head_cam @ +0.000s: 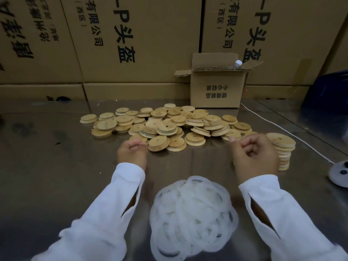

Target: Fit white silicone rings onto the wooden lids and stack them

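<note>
Dozens of wooden lids (165, 125) lie heaped at the centre of the steel tabletop (47, 166), and a stack of lids (282, 146) stands at centre right. Our left hand (131, 153), left of centre, has its fingers curled beside the nearest lids; we cannot tell whether it pinches anything. Our right hand (254, 155) hangs just in front of the stack, fingers curled on nothing we can see. White silicone rings (192, 213) are piled at lower centre between our white sleeves (116, 204). A small open carton (216, 91) stands behind the heap.
</note>
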`<move>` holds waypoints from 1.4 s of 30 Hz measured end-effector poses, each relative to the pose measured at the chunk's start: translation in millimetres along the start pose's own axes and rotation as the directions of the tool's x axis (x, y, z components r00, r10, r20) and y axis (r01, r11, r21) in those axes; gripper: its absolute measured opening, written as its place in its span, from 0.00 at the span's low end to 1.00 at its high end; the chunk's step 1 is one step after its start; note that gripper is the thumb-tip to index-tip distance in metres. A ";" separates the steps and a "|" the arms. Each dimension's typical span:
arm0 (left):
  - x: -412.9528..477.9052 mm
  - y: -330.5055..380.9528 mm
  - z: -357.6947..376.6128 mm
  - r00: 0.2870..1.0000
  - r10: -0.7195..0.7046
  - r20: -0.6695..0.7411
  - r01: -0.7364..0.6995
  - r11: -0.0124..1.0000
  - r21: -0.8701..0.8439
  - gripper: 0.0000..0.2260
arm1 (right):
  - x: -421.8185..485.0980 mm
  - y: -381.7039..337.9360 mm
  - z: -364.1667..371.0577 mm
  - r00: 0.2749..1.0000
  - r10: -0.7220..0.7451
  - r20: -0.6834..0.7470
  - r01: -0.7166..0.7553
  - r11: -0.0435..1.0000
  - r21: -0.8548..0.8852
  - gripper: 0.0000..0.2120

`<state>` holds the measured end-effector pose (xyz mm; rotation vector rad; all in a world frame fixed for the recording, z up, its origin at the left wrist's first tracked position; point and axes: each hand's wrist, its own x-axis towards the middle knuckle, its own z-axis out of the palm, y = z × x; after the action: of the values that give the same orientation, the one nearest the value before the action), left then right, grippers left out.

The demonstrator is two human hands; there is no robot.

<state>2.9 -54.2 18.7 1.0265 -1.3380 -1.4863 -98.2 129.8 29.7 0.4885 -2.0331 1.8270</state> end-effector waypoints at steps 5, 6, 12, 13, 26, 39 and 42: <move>34.1 7.6 26.6 0.991 -0.015 0.132 -0.030 0.942 0.335 0.17 | -11.5 2.4 4.8 0.956 -0.225 0.189 0.236 0.971 -0.037 0.11; 38.7 8.2 31.9 0.986 -0.051 0.156 -0.019 0.909 0.416 0.20 | -11.4 2.6 4.4 0.949 -0.239 0.206 0.250 0.968 -0.033 0.12; 50.7 3.2 55.4 0.985 -0.069 0.161 -0.065 0.708 0.703 0.31 | -8.9 5.0 4.0 0.939 -0.244 0.241 0.253 0.968 -0.004 0.12; 51.3 1.2 56.1 0.986 -0.055 0.160 -0.075 0.704 0.706 0.33 | -8.6 5.6 4.6 0.941 -0.243 0.238 0.251 0.968 -0.003 0.12; -45.3 29.0 22.3 0.608 0.526 0.595 -0.731 0.663 0.160 0.31 | -8.8 -4.5 6.9 0.890 0.139 0.434 -0.266 0.932 0.248 0.14; -62.4 9.8 2.1 0.807 0.139 0.574 -0.090 0.990 -0.113 0.25 | -18.9 -12.6 8.2 0.733 0.089 0.674 -0.355 0.896 0.268 0.02; -56.1 5.4 -0.4 0.780 0.070 0.622 0.021 0.990 -0.138 0.13 | -21.8 -12.9 9.9 0.714 0.073 0.697 -0.332 0.911 0.245 0.01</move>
<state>19.8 -0.9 25.6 0.4138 -1.6556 -1.9693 -73.3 118.9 29.4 1.2407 -2.2508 2.4371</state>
